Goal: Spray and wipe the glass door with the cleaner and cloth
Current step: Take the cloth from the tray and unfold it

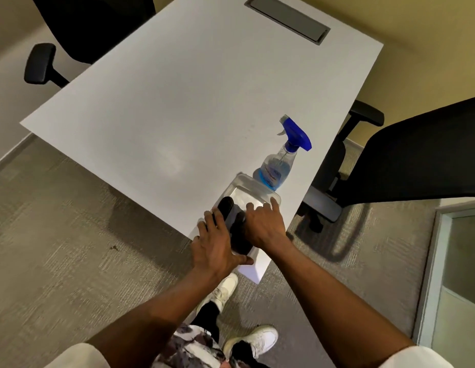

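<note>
A clear spray bottle with a blue trigger head and blue liquid stands upright near the right edge of the white table. Just in front of it sits a clear plastic tray holding a dark folded cloth. My left hand lies flat on the cloth's left side, fingers spread. On the cloth's right side rests my right hand, its fingertips reaching the tray's rim. Neither hand clearly grips anything. A glass panel with a pale frame shows at the lower right.
Black office chairs stand at the right and the far left of the table. A grey cable hatch is set into the table's far end. Grey carpet covers the floor, and my white shoes are below.
</note>
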A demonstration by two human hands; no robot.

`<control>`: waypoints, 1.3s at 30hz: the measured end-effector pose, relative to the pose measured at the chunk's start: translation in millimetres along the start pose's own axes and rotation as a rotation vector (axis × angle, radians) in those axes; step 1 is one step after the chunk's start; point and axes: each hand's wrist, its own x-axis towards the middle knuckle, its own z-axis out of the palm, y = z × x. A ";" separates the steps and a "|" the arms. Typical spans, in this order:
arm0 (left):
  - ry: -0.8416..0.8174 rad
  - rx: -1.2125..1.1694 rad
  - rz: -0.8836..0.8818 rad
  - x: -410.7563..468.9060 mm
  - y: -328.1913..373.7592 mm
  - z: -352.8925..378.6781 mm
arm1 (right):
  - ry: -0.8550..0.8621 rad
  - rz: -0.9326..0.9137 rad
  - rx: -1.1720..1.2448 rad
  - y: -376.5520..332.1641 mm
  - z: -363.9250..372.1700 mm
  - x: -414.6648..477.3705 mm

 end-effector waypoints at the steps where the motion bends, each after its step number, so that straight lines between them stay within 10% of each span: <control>1: -0.011 0.004 -0.001 0.9 -0.4 0.0 | -0.018 0.003 -0.012 0.8 0.6 0.1; 33: -0.039 0.105 0.068 -15.1 18.2 -11.0 | 0.579 0.279 1.492 65.2 -72.0 -143.7; 39: -0.168 -0.516 0.509 -32.7 67.2 -25.1 | 0.772 0.281 1.572 94.5 -73.7 -212.8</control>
